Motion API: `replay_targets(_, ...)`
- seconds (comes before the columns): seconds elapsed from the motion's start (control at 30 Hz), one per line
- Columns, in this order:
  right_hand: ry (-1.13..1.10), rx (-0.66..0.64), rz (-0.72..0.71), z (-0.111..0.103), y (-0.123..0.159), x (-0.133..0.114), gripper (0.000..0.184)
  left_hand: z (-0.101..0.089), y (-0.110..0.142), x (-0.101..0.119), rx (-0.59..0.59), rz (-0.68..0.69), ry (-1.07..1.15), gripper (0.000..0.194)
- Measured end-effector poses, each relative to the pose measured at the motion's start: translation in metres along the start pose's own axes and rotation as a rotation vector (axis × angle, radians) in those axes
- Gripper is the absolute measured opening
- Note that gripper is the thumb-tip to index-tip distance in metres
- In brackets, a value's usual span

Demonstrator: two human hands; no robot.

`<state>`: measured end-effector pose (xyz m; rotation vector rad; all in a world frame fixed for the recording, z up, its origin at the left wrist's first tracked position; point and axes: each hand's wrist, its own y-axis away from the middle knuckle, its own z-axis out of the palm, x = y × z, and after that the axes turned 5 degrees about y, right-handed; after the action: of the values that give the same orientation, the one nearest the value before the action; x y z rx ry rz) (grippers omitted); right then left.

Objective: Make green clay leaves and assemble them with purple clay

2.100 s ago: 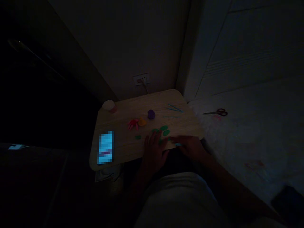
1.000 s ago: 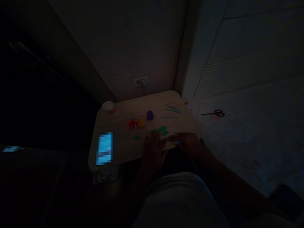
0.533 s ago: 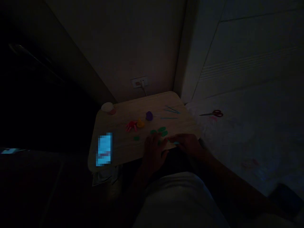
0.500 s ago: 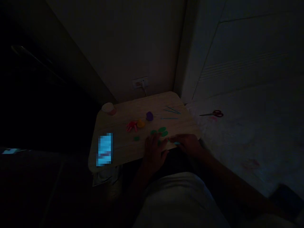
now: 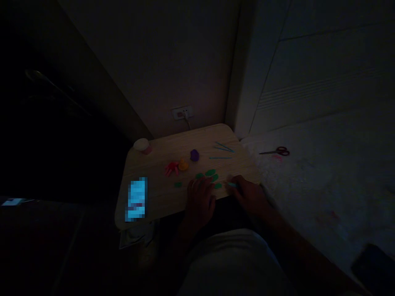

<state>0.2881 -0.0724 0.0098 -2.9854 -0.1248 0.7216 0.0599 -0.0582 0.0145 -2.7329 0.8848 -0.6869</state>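
My left hand [image 5: 201, 196] lies palm down at the table's front edge, fingers stretched toward flat green clay pieces [image 5: 210, 172]. Its fingertips partly cover some of the green. To the right, my right hand [image 5: 249, 195] is closed round a thin light-blue modelling tool [image 5: 232, 184], whose end pokes out to the left. Between the two hands sits a small green clay piece [image 5: 217, 186]. Another green lump [image 5: 178, 184] is left of my left hand. Farther back are a purple clay lump [image 5: 194, 155], a yellow one [image 5: 183, 165] and a red-pink one with finger-like strips [image 5: 172, 167].
The small wooden table [image 5: 160, 201] stands against a wall with a plugged socket [image 5: 182, 112]. Thin blue sticks [image 5: 224, 147] lie at the back right. A cup [image 5: 142, 146] and a lit phone [image 5: 136, 199] are on the left. Scissors [image 5: 274, 151] rest on a pale surface beyond the right edge.
My right hand has drawn back to the right, away from the small green piece, which now shows fully. My left thumb and forefinger have pulled in. The view has tilted slightly.
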Motion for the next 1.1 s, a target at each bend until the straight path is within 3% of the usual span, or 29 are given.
replay_targets(0.13, -0.084, 0.028, 0.083, 0.009, 0.006, -0.011, 0.022, -0.003, 0.0, -0.004, -0.045, 0.056, -0.005, 0.039)
replay_targets(0.33, -0.204, 0.084, 0.012, 0.02, 0.01, -0.022, 0.025, -0.006, 0.0, -0.003, -0.098, 0.077, -0.008, 0.043)
replay_targets(0.6, -0.085, 0.067, -0.011, 0.014, 0.01, -0.031, 0.028, -0.007, 0.003, -0.007, -0.079, 0.088, 0.035, 0.041)
replay_targets(0.77, 0.05, 0.024, 0.042, 0.006, 0.008, -0.042, 0.021, -0.009, -0.001, -0.01, -0.136, 0.113, 0.036, 0.043)
replay_targets(1.1, 0.094, -0.048, 0.017, 0.008, 0.001, -0.043, 0.016, -0.008, -0.003, -0.013, -0.119, 0.138, 0.026, 0.042)
